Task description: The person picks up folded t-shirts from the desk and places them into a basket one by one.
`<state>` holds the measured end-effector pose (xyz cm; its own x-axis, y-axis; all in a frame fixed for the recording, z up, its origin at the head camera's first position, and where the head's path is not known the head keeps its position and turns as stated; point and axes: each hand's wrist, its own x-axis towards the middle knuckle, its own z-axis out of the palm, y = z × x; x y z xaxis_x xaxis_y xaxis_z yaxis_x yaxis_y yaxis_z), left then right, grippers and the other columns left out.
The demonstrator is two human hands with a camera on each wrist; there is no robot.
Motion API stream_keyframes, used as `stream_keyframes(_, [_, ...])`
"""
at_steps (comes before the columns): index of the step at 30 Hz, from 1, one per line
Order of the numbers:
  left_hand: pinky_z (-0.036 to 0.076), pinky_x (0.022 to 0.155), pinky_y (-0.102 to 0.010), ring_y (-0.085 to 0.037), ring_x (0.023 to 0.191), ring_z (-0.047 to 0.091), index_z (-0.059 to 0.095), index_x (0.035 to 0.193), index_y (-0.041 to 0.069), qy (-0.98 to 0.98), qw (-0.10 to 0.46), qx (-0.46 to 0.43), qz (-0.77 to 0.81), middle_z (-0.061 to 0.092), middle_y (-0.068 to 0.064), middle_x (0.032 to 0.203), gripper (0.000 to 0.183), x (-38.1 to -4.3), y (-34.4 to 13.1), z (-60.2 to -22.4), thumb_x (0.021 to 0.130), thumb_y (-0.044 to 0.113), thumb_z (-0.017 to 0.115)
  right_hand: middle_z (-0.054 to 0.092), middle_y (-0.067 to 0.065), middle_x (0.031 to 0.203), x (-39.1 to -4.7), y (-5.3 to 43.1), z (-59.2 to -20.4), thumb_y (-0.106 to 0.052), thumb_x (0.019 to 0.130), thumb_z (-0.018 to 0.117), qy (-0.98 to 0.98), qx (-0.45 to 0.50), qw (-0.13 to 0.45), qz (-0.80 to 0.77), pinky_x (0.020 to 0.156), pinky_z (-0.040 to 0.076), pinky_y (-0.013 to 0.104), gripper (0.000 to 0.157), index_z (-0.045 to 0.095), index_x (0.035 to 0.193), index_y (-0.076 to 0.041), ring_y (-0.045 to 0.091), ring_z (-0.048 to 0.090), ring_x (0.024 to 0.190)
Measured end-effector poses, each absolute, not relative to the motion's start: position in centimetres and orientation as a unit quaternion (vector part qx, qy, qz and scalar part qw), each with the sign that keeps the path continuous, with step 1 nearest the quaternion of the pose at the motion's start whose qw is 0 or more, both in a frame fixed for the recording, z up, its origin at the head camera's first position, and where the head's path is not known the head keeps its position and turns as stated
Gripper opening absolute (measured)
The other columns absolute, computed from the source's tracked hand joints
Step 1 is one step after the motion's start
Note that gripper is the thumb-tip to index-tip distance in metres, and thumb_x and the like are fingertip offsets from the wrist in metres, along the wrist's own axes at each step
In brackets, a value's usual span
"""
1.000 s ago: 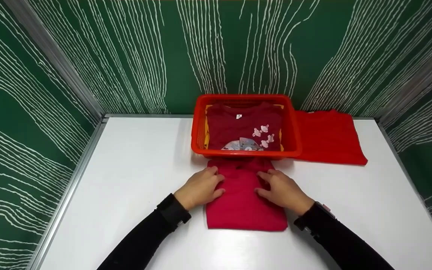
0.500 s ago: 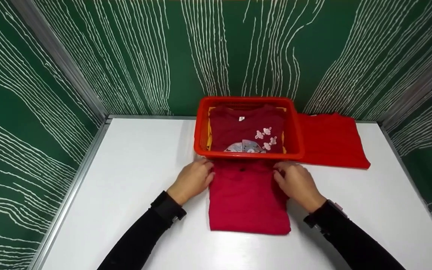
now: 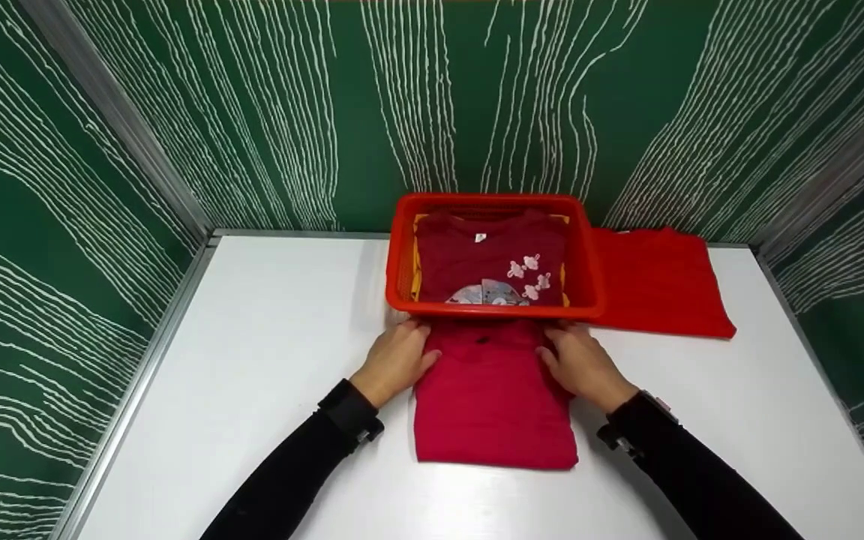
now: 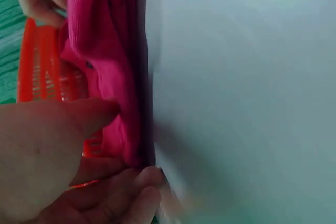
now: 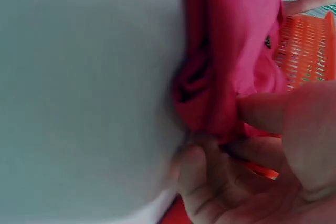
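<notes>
A folded crimson shirt [image 3: 496, 412] lies flat on the white table, its collar end right at the front of the red basket. My left hand [image 3: 396, 360] grips its far left edge; in the left wrist view the thumb presses on the cloth [image 4: 113, 77] while the fingers curl at the edge below. On the far right edge, my right hand [image 3: 586, 366] pinches the shirt the same way. The right wrist view shows that thumb on top of the rolled, layered side [image 5: 226, 77] and the fingertips [image 5: 193, 166] low against the table.
The red plastic basket [image 3: 492, 310] holds a folded burgundy shirt [image 3: 451, 259] with pink animal figures, over something yellow. To its right a folded bright red garment [image 3: 661, 281] lies on the table [image 3: 274, 337]. Green walls with white lines [image 3: 252, 112] enclose the back and sides.
Both hands have moved from on top of the shirt out to its far corners, and now their thumbs lie over its edges. The shirt's far end is smoother.
</notes>
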<state>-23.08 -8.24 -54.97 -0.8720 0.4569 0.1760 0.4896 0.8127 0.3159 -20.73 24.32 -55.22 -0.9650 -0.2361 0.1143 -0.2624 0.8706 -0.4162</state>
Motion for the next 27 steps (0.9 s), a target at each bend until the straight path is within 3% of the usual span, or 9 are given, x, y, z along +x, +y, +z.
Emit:
stream_keyframes(4, [0.064,0.087,-0.048,-0.036,0.099,0.074,0.073,0.107,0.0,-0.945,0.048,-0.27,-0.181,0.073,-0.018,0.106,0.02,-23.3,-7.6,-55.2,0.1,0.018,0.079,0.066,0.033,0.137,-21.0,24.3,-55.5,-0.013,0.103,0.07,-0.968,0.113,0.009,0.223,0.099,0.058,0.065,0.034,0.071,0.128,0.01,0.051,0.07,0.117])
stream_keyframes(10, [0.062,0.091,-0.047,-0.034,0.1,0.073,0.073,0.108,0.001,-0.938,-0.001,-0.266,-0.222,0.074,-0.018,0.105,0.017,-24.0,-7.2,-55.5,0.1,0.016,0.075,0.061,0.034,0.149,-21.5,24.2,-55.6,-0.017,0.106,0.065,-0.964,0.084,-0.041,0.25,0.113,0.052,0.063,0.048,0.063,0.143,0.012,0.05,0.064,0.133])
stream_keyframes(16, [0.061,0.092,-0.044,-0.029,0.099,0.071,0.075,0.11,0.003,-0.934,-0.027,-0.251,-0.251,0.075,-0.016,0.106,0.017,-24.5,-7.3,-55.7,0.1,0.017,0.073,0.06,0.034,0.151,-21.3,24.1,-55.7,-0.016,0.107,0.064,-0.959,0.074,-0.038,0.271,0.117,0.05,0.063,0.049,0.06,0.148,0.011,0.048,0.06,0.139])
stream_keyframes(21, [0.061,0.1,-0.045,-0.031,0.111,0.072,0.073,0.121,0.001,-0.932,-0.029,-0.247,-0.265,0.076,-0.018,0.117,0.028,-24.3,-7.5,-55.4,0.099,0.019,0.07,0.069,0.032,0.133,-20.3,24.1,-55.3,-0.014,0.102,0.069,-0.953,0.079,0.011,0.293,0.105,0.054,0.06,0.044,0.065,0.14,0.007,0.046,0.066,0.122])
stream_keyframes(24, [0.061,0.103,-0.044,-0.03,0.113,0.073,0.073,0.126,0.001,-0.926,-0.039,-0.236,-0.293,0.077,-0.017,0.122,0.035,-24.1,-7.9,-55.1,0.097,0.02,0.07,0.074,0.021,0.116,-19.6,24.2,-54.7,-0.011,0.099,0.072,-0.941,0.089,0.03,0.324,0.09,0.056,0.048,0.033,0.069,0.13,0.001,0.034,0.067,0.101])
stream_keyframes(27, [0.059,0.106,-0.044,-0.029,0.115,0.071,0.073,0.129,0.002,-0.915,-0.045,-0.233,-0.326,0.078,-0.016,0.124,0.039,-24.0,-8.3,-54.3,0.094,0.02,0.073,0.075,0.013,0.11,-19.1,24.5,-53.6,-0.008,0.099,0.073,-0.928,0.093,0.03,0.359,0.081,0.052,0.034,0.029,0.071,0.127,-0.003,0.023,0.062,0.09])
